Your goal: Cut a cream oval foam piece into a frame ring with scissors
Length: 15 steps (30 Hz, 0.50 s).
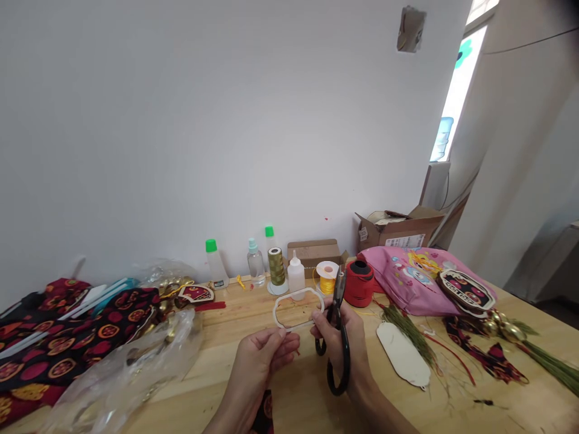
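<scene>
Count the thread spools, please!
3: an olive thread spool left of the white nozzle bottle; a yellow thread spool right of it; a red thread spool right of the black scissors. More may be hidden.

No wording or number can be made out with certainty. An open brown cardboard box near the wall carries a broad white paper label on its front, its dark print too small to read; a smaller white sticker towards its left end is equally illegible. A small dark label-like patch shows at the foot of a whitish plastic bottle with a green cap. Pale shapes edge a dark oval ornament with a cream border; whether they are lettering cannot be told.
</scene>
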Tool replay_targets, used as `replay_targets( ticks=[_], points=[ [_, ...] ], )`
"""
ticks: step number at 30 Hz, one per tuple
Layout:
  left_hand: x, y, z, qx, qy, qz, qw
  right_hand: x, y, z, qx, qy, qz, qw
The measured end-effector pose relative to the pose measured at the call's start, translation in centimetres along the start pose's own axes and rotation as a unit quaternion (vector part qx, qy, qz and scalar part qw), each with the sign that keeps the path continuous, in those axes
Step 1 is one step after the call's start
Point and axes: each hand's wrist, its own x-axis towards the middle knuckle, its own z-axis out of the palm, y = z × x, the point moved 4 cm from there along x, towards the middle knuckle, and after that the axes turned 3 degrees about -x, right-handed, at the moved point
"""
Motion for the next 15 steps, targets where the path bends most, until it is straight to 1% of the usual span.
replay_targets(
  ticks=[2,4,6,8,10,15],
  points=[
    [0.1,0.0,-0.3,0.021,0.011,0.0,1.0,-0.2,0.2,0.4,-0.022,-0.032,-0.012,0.999],
    [0.1,0.0,-0.4,0.047,0.007,0.0,0.999,-0.4,0.3,0.8,-0.059,-0.073,-0.042,0.995],
    [0.1,-0.1,-0.4,0.069,0.0,-0.001,0.998,-0.6,0.4,0.9,-0.095,-0.095,-0.071,0.988],
    [0.2,-0.3,-0.4,0.082,-0.003,-0.005,0.997,-0.6,0.6,0.8,-0.115,-0.095,-0.085,0.985],
    [0.2,-0.4,-0.4,0.093,0.004,-0.007,0.996,-0.5,0.8,0.7,-0.121,-0.089,-0.083,0.985],
    [0.0,-0.3,-0.5,0.104,0.032,-0.009,0.994,-0.5,1.1,0.8,-0.104,-0.066,-0.041,0.992]
  ],
)
